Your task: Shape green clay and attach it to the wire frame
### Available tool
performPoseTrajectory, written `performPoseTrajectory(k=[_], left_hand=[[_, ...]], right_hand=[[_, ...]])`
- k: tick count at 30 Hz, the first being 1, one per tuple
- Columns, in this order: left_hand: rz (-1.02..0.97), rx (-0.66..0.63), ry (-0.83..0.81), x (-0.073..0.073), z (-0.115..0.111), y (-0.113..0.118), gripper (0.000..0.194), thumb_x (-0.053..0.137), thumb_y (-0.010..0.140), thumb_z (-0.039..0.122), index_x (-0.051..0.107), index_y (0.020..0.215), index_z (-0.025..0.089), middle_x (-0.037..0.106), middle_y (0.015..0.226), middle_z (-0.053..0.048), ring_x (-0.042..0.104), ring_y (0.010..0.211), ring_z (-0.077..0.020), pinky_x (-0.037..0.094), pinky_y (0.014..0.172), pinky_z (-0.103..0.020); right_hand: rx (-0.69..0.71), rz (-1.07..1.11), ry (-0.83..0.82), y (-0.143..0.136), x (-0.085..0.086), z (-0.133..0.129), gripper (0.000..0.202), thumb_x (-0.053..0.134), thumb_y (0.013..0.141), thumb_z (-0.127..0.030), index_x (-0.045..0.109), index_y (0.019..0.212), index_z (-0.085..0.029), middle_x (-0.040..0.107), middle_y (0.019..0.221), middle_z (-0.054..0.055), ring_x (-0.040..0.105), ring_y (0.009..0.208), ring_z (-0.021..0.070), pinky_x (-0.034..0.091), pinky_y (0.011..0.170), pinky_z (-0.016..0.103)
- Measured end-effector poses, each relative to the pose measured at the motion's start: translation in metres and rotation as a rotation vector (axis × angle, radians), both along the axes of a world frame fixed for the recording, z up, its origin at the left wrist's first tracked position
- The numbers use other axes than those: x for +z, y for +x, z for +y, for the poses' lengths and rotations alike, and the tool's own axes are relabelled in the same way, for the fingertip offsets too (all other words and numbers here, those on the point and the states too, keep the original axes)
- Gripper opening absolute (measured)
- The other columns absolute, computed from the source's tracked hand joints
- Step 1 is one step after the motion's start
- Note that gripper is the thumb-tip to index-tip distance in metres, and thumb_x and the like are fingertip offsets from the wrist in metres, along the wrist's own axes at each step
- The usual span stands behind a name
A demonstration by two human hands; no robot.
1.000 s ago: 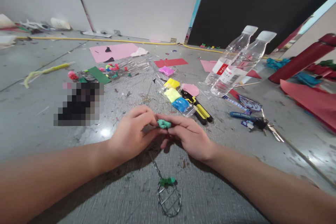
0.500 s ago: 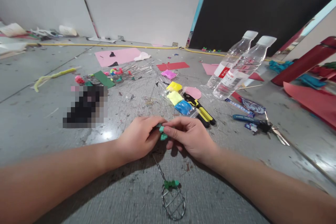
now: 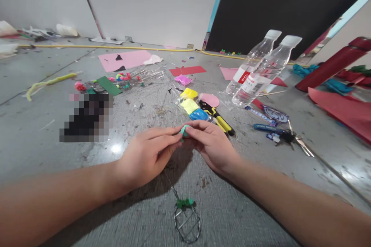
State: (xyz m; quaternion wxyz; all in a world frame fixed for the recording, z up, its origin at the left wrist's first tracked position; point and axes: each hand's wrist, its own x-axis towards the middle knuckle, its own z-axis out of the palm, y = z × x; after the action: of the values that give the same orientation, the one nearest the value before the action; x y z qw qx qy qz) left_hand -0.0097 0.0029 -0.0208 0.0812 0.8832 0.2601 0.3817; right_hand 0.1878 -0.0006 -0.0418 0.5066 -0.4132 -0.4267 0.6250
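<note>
Between the fingertips of both hands is a small lump of teal modelling clay (image 3: 184,131). My left hand (image 3: 150,150) is closed, its fingers pressed to the clay's left side. From the right, my right hand (image 3: 213,144) pinches the same lump with thumb and fingers. Below the hands, on the grey surface, lies a twisted wire piece (image 3: 187,225) with an oval, cross-strung loop and a straight stem. Green clay (image 3: 184,202) wraps it where stem and loop meet. The stem's upper end is in shadow near my left hand.
Beyond my hands lie clay packets (image 3: 198,114) and yellow-black pliers (image 3: 220,119). Two water bottles (image 3: 252,81) stand behind, with keys (image 3: 290,137) to the right. Left are a pixelated dark object (image 3: 87,117), a yellow-green twisted strand (image 3: 53,82) and pink paper (image 3: 124,58).
Both hands have risen slightly and brought their fingertips closer together around the teal clay, which now shows as one compact lump. The view has shifted a little; the wire piece stays put.
</note>
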Motion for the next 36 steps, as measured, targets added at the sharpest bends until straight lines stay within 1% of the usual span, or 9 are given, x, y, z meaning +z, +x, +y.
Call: performPoseTrajectory(k=[6, 10, 13, 18, 23, 27, 31, 33, 36], left_hand=[[0.002, 0.179, -0.05, -0.004, 0.004, -0.001, 0.024, 0.068, 0.093, 0.018, 0.071, 0.116, 0.012, 0.077, 0.106, -0.013, 0.075, 0.09, -0.022, 0.063, 0.076, -0.032], [0.051, 0.179, -0.179, -0.001, 0.01, -0.001, 0.008, 0.072, 0.092, 0.023, 0.077, 0.092, 0.017, 0.07, 0.079, -0.003, 0.067, 0.071, -0.0169, 0.054, 0.061, -0.026], [0.066, 0.155, -0.302, 0.004, 0.011, -0.001, 0.014, 0.072, 0.092, 0.021, 0.076, 0.079, 0.018, 0.066, 0.066, 0.001, 0.063, 0.063, -0.0144, 0.047, 0.058, -0.024], [-0.028, 0.104, -0.53, 0.002, 0.01, -0.001, 0.013, 0.072, 0.09, 0.025, 0.08, 0.099, 0.022, 0.079, 0.09, -0.003, 0.072, 0.079, -0.0174, 0.054, 0.068, -0.027], [-0.14, 0.068, -0.621, -0.002, 0.007, 0.002, 0.012, 0.073, 0.087, 0.025, 0.08, 0.096, 0.022, 0.08, 0.09, -0.003, 0.073, 0.081, -0.0165, 0.058, 0.076, -0.028], [-0.173, 0.139, -0.706, 0.001, 0.007, 0.003, 0.018, 0.08, 0.079, 0.028, 0.075, 0.095, 0.02, 0.077, 0.085, -0.002, 0.07, 0.075, -0.0165, 0.057, 0.067, -0.027], [-0.099, 0.227, -0.572, 0.0, 0.012, 0.001, 0.023, 0.075, 0.079, 0.021, 0.074, 0.102, 0.02, 0.074, 0.1, -0.006, 0.069, 0.088, -0.0203, 0.055, 0.072, -0.032], [-0.058, 0.241, -0.568, -0.002, 0.014, 0.0, 0.018, 0.068, 0.081, 0.015, 0.075, 0.097, 0.019, 0.074, 0.096, -0.005, 0.068, 0.087, -0.0199, 0.053, 0.073, -0.032], [-0.012, 0.242, -0.612, -0.003, 0.013, -0.001, 0.006, 0.069, 0.081, 0.019, 0.075, 0.079, 0.018, 0.073, 0.077, -0.002, 0.065, 0.074, -0.0178, 0.048, 0.067, -0.031]], right_hand=[[0.134, 0.159, -0.053, -0.001, -0.002, -0.004, 0.023, 0.084, 0.079, -0.042, 0.082, 0.092, -0.023, 0.079, 0.094, 0.006, 0.074, 0.086, 0.0198, 0.06, 0.092, 0.043], [0.115, 0.015, -0.011, -0.004, 0.0, -0.009, 0.029, 0.091, 0.071, -0.041, 0.084, 0.095, -0.026, 0.081, 0.096, 0.004, 0.073, 0.089, 0.0181, 0.058, 0.095, 0.04], [0.094, 0.022, -0.026, -0.005, 0.001, -0.011, 0.027, 0.095, 0.065, -0.038, 0.082, 0.086, -0.026, 0.08, 0.087, 0.001, 0.072, 0.078, 0.0152, 0.06, 0.086, 0.036], [-0.015, 0.005, -0.041, -0.003, 0.003, -0.006, 0.033, 0.097, 0.057, -0.033, 0.071, 0.072, -0.02, 0.073, 0.067, -0.002, 0.068, 0.06, 0.0124, 0.061, 0.066, 0.03], [-0.104, -0.078, -0.011, 0.002, 0.001, 0.0, 0.044, 0.093, 0.058, -0.025, 0.065, 0.091, -0.021, 0.075, 0.077, 0.0, 0.072, 0.067, 0.0176, 0.064, 0.065, 0.035], [0.001, -0.33, 0.196, 0.001, -0.001, -0.006, 0.027, 0.074, 0.079, -0.025, 0.072, 0.105, -0.019, 0.08, 0.104, 0.01, 0.077, 0.095, 0.0257, 0.065, 0.088, 0.045], [0.095, -0.503, 0.495, -0.001, 0.001, -0.017, 0.046, 0.057, 0.088, -0.017, 0.068, 0.133, -0.018, 0.072, 0.133, 0.013, 0.069, 0.123, 0.0277, 0.056, 0.108, 0.049], [0.136, -0.518, 0.563, -0.002, 0.0, -0.02, 0.052, 0.058, 0.088, -0.016, 0.064, 0.14, -0.018, 0.069, 0.139, 0.013, 0.067, 0.127, 0.0273, 0.055, 0.11, 0.047], [0.076, -0.508, 0.528, -0.005, -0.002, -0.022, 0.038, 0.07, 0.086, -0.025, 0.073, 0.123, -0.019, 0.077, 0.123, 0.013, 0.074, 0.112, 0.0277, 0.061, 0.099, 0.045]])
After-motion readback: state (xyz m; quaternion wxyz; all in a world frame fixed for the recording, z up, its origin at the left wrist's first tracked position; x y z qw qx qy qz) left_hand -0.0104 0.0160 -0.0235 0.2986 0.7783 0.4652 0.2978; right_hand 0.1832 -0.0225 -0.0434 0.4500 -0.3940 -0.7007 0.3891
